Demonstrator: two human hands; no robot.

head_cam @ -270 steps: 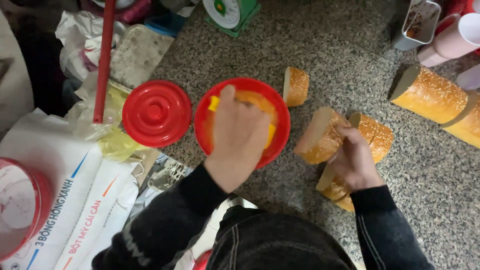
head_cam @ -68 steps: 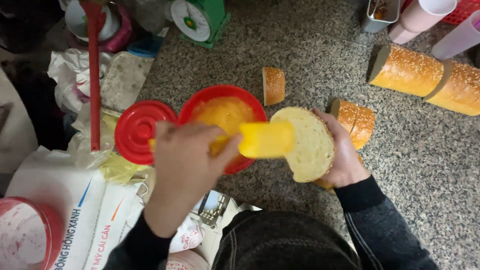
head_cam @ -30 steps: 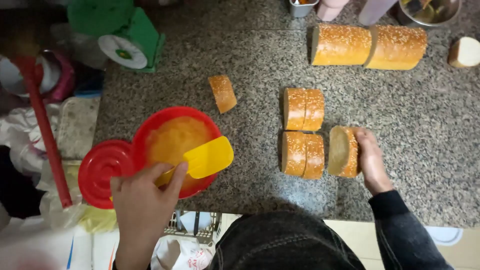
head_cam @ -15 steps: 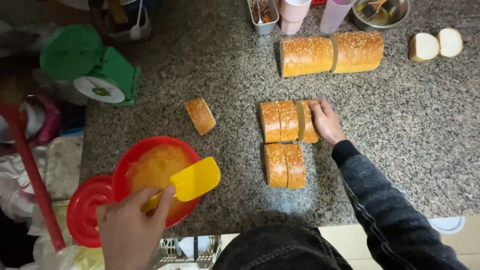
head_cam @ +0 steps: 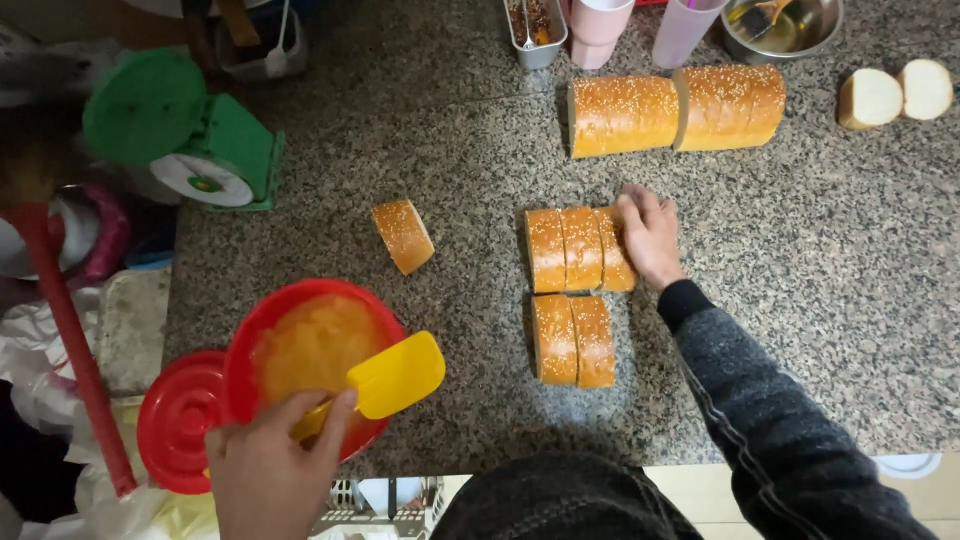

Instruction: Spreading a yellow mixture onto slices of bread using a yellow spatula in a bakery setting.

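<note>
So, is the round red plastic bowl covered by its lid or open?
Open. The round red plastic bowl shows yellow spread inside, and the ridged red lid lies beside it at its left edge.

A: From my screen, the countertop (head_cam: 820, 260) is speckled grey granite, black and white flecks all over.

B: And I've got a yellow spatula (head_cam: 385, 380) over a red bowl (head_cam: 262, 330) of pale orange paste.

A: Beside it, a red lid (head_cam: 180, 420), ridged in rings. The bread slices (head_cam: 575, 250) read golden brown, dotted with pale sesame.

B: Same crust on the two big loaves (head_cam: 675, 108). The scale (head_cam: 190, 145) is bright green with a white dial.

A: My sleeve (head_cam: 770, 420) shows dark grey, a thin stripe running down it. Pink cups (head_cam: 600, 25) up top.
</note>
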